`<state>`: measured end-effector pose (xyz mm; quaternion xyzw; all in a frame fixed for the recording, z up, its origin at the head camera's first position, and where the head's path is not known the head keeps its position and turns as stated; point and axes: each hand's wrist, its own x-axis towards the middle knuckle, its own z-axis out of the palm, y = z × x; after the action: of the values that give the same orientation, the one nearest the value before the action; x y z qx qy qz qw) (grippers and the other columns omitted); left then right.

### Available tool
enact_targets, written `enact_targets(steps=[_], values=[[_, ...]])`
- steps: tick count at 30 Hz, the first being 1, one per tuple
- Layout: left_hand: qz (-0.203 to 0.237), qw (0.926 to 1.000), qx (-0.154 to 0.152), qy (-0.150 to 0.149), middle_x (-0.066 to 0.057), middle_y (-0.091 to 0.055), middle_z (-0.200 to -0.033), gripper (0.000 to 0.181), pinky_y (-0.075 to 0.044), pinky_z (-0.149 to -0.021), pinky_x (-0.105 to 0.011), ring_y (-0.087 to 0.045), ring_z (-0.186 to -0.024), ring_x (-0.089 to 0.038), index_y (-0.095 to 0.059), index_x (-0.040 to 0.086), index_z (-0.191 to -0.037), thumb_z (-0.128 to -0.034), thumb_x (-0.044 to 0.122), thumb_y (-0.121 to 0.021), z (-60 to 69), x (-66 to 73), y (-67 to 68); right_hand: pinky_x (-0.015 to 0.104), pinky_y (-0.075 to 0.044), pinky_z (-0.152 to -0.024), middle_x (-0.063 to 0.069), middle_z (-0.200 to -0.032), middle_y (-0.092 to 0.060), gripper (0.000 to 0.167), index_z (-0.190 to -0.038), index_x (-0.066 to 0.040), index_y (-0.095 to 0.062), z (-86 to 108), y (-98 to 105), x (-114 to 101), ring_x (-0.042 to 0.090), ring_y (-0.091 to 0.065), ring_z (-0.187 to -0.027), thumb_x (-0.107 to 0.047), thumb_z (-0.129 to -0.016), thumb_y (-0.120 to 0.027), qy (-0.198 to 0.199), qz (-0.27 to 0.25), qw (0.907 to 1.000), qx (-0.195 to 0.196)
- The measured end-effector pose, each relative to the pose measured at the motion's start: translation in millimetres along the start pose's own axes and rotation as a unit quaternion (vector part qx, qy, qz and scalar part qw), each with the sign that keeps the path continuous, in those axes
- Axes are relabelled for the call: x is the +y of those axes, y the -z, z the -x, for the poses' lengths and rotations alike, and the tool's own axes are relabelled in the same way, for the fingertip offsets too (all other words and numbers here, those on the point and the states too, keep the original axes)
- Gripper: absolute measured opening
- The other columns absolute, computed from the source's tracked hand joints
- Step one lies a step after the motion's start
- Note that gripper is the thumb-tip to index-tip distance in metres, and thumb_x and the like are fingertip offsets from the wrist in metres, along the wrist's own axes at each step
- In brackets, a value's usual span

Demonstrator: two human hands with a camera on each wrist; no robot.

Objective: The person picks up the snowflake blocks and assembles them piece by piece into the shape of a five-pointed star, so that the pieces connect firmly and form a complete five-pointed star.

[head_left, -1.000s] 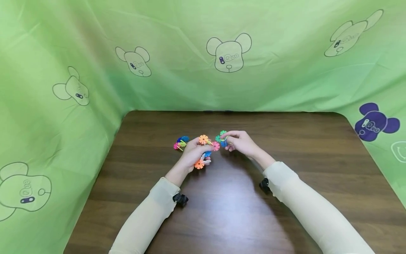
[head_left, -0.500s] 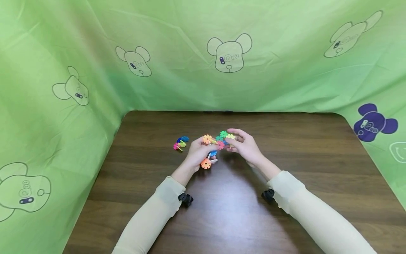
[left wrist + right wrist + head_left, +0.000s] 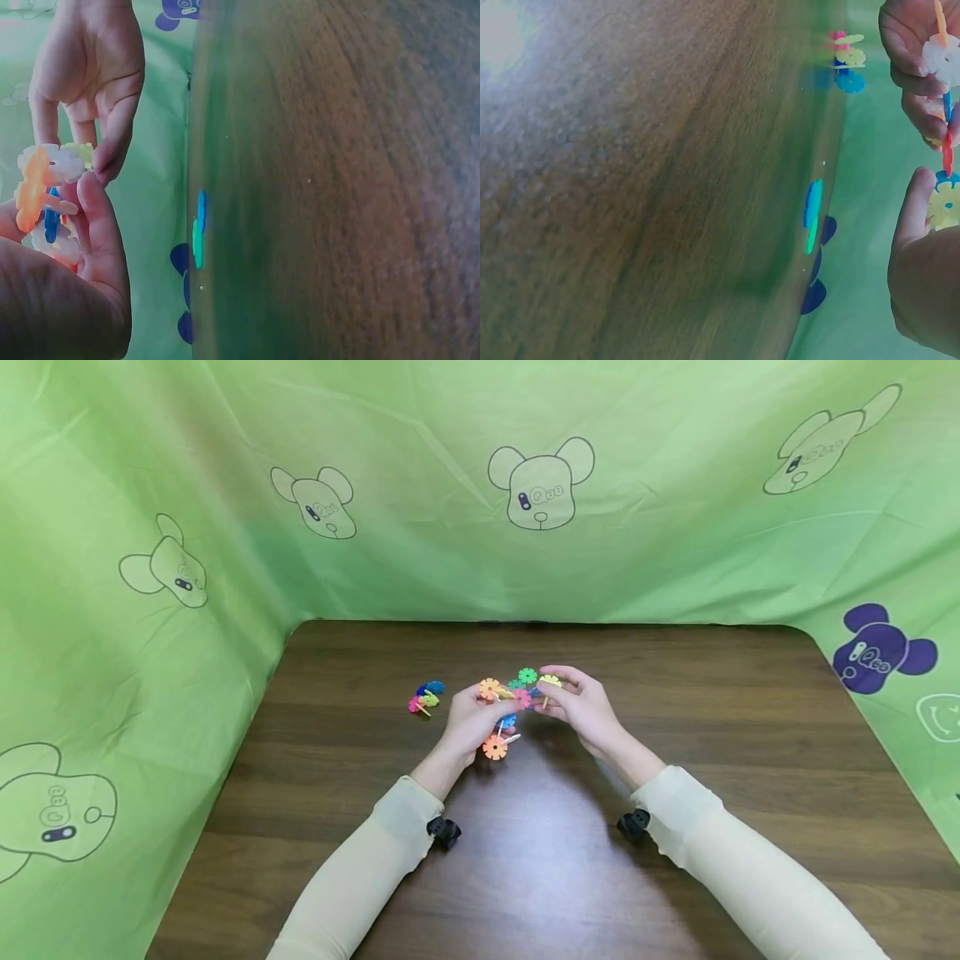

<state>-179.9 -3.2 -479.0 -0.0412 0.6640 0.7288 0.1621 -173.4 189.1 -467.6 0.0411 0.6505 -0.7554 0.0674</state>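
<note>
Flower-shaped plastic snowflake discs with notched rims are in both hands. In the head view my left hand [image 3: 470, 720] grips a joined cluster of them: an orange disc [image 3: 489, 688] on top, a pink disc [image 3: 522, 697] at the right, a blue disc [image 3: 507, 720] and another orange one lower down. White discs [image 3: 66, 161] of this cluster show in the left wrist view. My right hand [image 3: 581, 703] pinches a yellow disc [image 3: 551, 682] between thumb and fingers, a blue disc [image 3: 946, 180] beside it. Pink and blue edges meet or nearly meet; I cannot tell whether they interlock.
Behind the hands, green discs [image 3: 527, 676] rest on the brown wooden table [image 3: 675, 710]; the wrist views show blue among them. Left of my left hand lies a small group of pink, yellow and blue discs [image 3: 428, 697]. Green printed cloth [image 3: 420, 560] hangs around the table.
My left hand has moved slightly right with its cluster, nearer the right hand. The right hand has turned, bringing the yellow disc's face into view. The table discs have stayed put.
</note>
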Motion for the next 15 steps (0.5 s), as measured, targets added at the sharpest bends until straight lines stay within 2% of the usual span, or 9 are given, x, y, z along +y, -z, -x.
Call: enact_targets(steps=[6, 10, 15], values=[[-0.005, 1.0, 0.003, -0.005, -0.011, -0.075, -0.089, 0.026, -0.063, -0.072, -0.032, -0.075, -0.073, -0.02, -0.073, 0.003, -0.107, -0.0858, 0.012, -0.085, -0.9, -2.9, 0.7, 0.03, -0.061, -0.082, 0.005, -0.094, -0.068, 0.051, -0.145, 0.016, -0.042, 1.4, -1.0, 0.8, 0.013, -0.071, -0.078, 0.002, -0.1, -0.063, 0.003, -0.004, 1.0, -0.007], [0.012, 0.9998, 0.007, -0.017, -0.012, -0.077, -0.09, 0.021, -0.062, -0.076, -0.031, -0.076, -0.078, -0.021, -0.075, 0.001, -0.103, -0.0848, 0.005, -0.084, 0.5, -3.4, -1.0, 0.03, -0.062, -0.081, 0.004, -0.092, -0.068, 0.05, -0.144, 0.016, -0.043, 2.7, -2.4, 1.9, 0.012, -0.071, -0.077, 0.004, -0.1, -0.063, 0.011, -0.005, 0.9999, -0.007], [0.04, 0.9987, 0.008, -0.03, -0.014, -0.076, -0.091, 0.02, -0.063, -0.075, -0.032, -0.076, -0.076, -0.02, -0.075, -0.003, -0.104, -0.0848, -0.001, -0.081, 2.3, -4.2, -2.7, 0.031, -0.062, -0.081, 0.005, -0.092, -0.069, 0.049, -0.142, 0.017, -0.046, 4.6, -5.6, 3.0, 0.013, -0.072, -0.078, 0.005, -0.099, -0.065, 0.03, 0.015, 0.9994, -0.005]])
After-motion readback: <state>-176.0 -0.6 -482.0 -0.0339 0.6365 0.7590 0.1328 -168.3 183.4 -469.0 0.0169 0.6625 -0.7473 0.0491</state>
